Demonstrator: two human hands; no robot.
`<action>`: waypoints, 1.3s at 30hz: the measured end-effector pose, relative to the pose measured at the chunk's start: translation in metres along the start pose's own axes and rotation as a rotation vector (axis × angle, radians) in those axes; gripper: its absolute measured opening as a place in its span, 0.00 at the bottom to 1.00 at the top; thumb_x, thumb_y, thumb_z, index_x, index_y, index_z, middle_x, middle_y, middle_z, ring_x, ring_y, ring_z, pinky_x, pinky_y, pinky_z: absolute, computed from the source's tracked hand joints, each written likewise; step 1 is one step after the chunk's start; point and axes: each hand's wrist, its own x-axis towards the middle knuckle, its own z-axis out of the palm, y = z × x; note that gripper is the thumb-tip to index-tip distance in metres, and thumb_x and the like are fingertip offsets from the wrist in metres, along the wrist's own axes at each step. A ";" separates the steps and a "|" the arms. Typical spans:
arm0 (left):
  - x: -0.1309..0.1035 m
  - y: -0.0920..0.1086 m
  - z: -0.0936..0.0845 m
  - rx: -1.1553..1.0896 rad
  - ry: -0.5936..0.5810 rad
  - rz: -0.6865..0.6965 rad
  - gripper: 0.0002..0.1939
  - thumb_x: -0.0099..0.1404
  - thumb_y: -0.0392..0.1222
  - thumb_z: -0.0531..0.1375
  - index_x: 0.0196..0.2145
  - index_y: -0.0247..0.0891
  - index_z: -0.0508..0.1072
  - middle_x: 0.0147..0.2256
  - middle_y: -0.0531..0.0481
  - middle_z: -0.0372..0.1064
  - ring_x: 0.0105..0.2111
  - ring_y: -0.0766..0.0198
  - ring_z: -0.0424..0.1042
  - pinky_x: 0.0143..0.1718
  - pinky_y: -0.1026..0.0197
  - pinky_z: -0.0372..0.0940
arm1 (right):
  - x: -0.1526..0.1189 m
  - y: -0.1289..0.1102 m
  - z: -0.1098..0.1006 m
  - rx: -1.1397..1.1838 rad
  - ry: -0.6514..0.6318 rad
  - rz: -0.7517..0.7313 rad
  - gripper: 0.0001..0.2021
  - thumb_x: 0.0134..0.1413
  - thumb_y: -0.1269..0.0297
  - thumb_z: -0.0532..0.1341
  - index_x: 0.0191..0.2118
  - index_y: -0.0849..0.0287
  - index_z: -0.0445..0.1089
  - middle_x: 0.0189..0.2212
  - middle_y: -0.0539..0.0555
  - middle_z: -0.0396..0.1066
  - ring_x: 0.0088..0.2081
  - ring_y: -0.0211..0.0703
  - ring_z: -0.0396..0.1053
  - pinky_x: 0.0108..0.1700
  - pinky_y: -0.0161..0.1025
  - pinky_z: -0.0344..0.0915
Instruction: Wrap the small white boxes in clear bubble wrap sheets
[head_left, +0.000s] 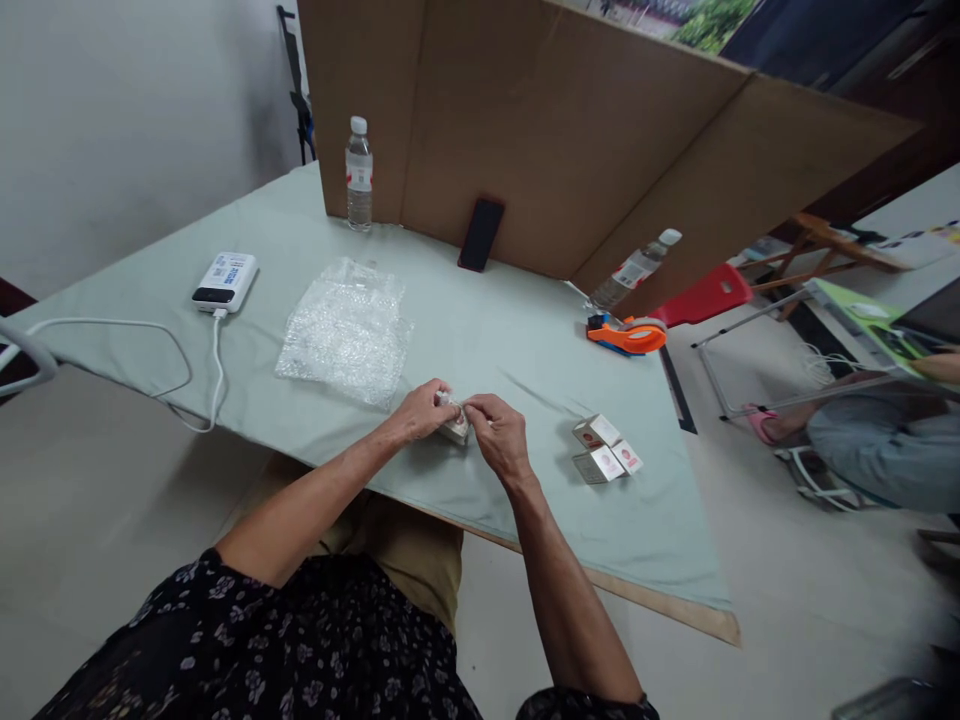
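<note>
Near the table's front edge, my left hand (426, 410) is closed around a small light-coloured box (454, 428). On the box's right side, my right hand (498, 430) has its fingers pinched together by its upper edge; whatever lies between those fingertips is too small to make out. To the right, several small white boxes (606, 450) with reddish prints stand in a cluster. Clear bubble wrap (349, 330) lies flat beyond my left hand.
A white power bank (227, 281) with a cable is at the left. Bottles (359, 180) and a phone (481, 234) stand by a cardboard screen (517, 120). An orange tape dispenser (630, 335) lies at the right edge. Another person (885, 440) sits at far right.
</note>
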 end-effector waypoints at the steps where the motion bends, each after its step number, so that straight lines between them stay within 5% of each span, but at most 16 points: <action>1: 0.001 -0.002 0.001 -0.041 -0.006 0.000 0.20 0.52 0.45 0.63 0.44 0.38 0.71 0.25 0.57 0.65 0.27 0.64 0.64 0.30 0.63 0.57 | -0.002 0.001 0.001 -0.050 0.003 -0.050 0.12 0.59 0.63 0.55 0.35 0.54 0.77 0.38 0.55 0.77 0.40 0.47 0.73 0.45 0.42 0.66; 8: 0.003 -0.010 -0.001 -0.232 -0.072 -0.021 0.25 0.52 0.41 0.62 0.49 0.34 0.73 0.27 0.54 0.68 0.28 0.65 0.67 0.33 0.63 0.62 | -0.015 -0.008 -0.011 -0.481 -0.134 -0.367 0.11 0.66 0.61 0.55 0.46 0.54 0.74 0.47 0.56 0.76 0.46 0.47 0.71 0.55 0.49 0.55; 14: 0.003 -0.019 -0.006 -0.087 -0.060 0.097 0.23 0.57 0.44 0.59 0.48 0.33 0.74 0.29 0.52 0.70 0.30 0.64 0.68 0.34 0.62 0.63 | -0.016 -0.023 -0.011 -0.737 -0.238 -0.413 0.14 0.65 0.64 0.56 0.51 0.63 0.70 0.49 0.65 0.71 0.52 0.56 0.63 0.54 0.51 0.55; 25: 0.003 -0.018 -0.003 -0.012 -0.005 0.117 0.17 0.59 0.43 0.59 0.44 0.35 0.75 0.34 0.49 0.74 0.35 0.61 0.71 0.39 0.61 0.65 | -0.015 0.005 -0.006 -0.586 -0.160 -0.368 0.17 0.60 0.56 0.62 0.52 0.56 0.69 0.58 0.62 0.67 0.62 0.59 0.59 0.56 0.52 0.56; 28: 0.001 -0.019 -0.003 -0.049 -0.003 0.117 0.18 0.60 0.45 0.59 0.46 0.34 0.74 0.37 0.47 0.74 0.38 0.59 0.71 0.43 0.59 0.66 | -0.010 0.005 -0.005 -0.531 -0.204 -0.354 0.16 0.56 0.60 0.64 0.49 0.57 0.70 0.53 0.62 0.72 0.63 0.60 0.60 0.57 0.52 0.55; 31: -0.010 -0.026 0.001 -0.075 0.118 0.145 0.25 0.60 0.46 0.60 0.54 0.33 0.69 0.45 0.42 0.71 0.40 0.59 0.71 0.47 0.56 0.66 | -0.005 0.007 -0.009 -0.463 -0.211 -0.362 0.13 0.54 0.64 0.64 0.46 0.56 0.70 0.45 0.58 0.76 0.61 0.57 0.64 0.57 0.50 0.55; 34: -0.029 -0.037 0.009 -0.028 0.228 0.258 0.29 0.60 0.45 0.60 0.58 0.33 0.65 0.50 0.38 0.66 0.41 0.58 0.70 0.46 0.55 0.67 | 0.004 0.018 -0.019 -0.444 -0.084 -0.324 0.12 0.53 0.64 0.63 0.45 0.57 0.70 0.44 0.58 0.77 0.58 0.55 0.67 0.56 0.49 0.56; 39: -0.044 -0.050 0.018 0.051 0.238 0.407 0.24 0.60 0.38 0.58 0.55 0.37 0.67 0.50 0.41 0.65 0.43 0.58 0.69 0.44 0.57 0.68 | 0.031 0.050 -0.039 -0.478 0.090 -0.240 0.12 0.55 0.63 0.62 0.45 0.58 0.70 0.47 0.60 0.75 0.58 0.56 0.66 0.56 0.49 0.56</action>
